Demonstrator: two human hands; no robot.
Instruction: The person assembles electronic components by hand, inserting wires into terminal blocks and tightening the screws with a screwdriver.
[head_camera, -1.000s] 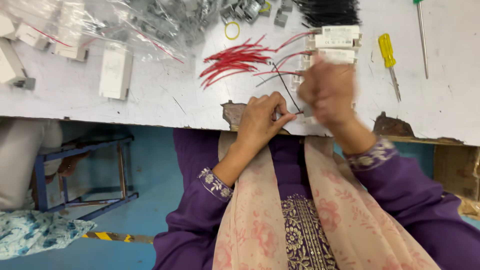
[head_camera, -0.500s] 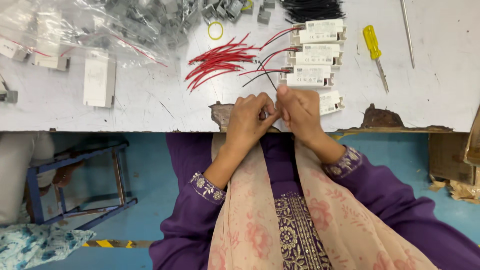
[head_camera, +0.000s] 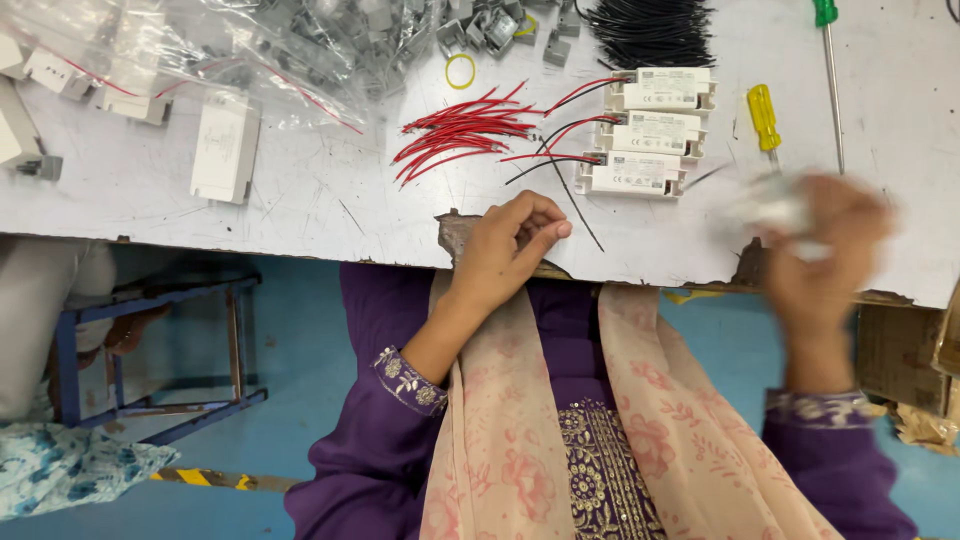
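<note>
- The left hand (head_camera: 505, 245) rests at the near edge of the white worktop (head_camera: 300, 200), its fingers (head_camera: 545, 232) curled loosely inward with the tips close together; whether they pinch anything cannot be told.
- A thin black wire (head_camera: 578, 205) lies on the worktop just beside those fingertips, running up toward the nearest white box.
- The right hand (head_camera: 825, 245) is blurred — it hovers over the worktop's near edge, well to the right of the left hand.
- It has its fingers closed round a small white box (head_camera: 775, 212), itself smeared by motion; only the pale blocky shape can be made out.
- Three white rectangular boxes (head_camera: 640, 130) lie stacked in a row above the left hand, each with red and black leads leaving its left end.
- A loose bundle of red wires (head_camera: 455, 135) lies to the left of those boxes, and a sheaf of black wires (head_camera: 650, 30) at the far edge.
- A yellow-handled screwdriver (head_camera: 764, 118) lies just right of the boxes; a green-handled one (head_camera: 828, 60) lies farther right.
- A yellow rubber band (head_camera: 460, 70) sits above the red wires, near clear plastic bags (head_camera: 200, 50) of grey and white parts.
- A flat white cover (head_camera: 224, 145) lies apart on the left.
</note>
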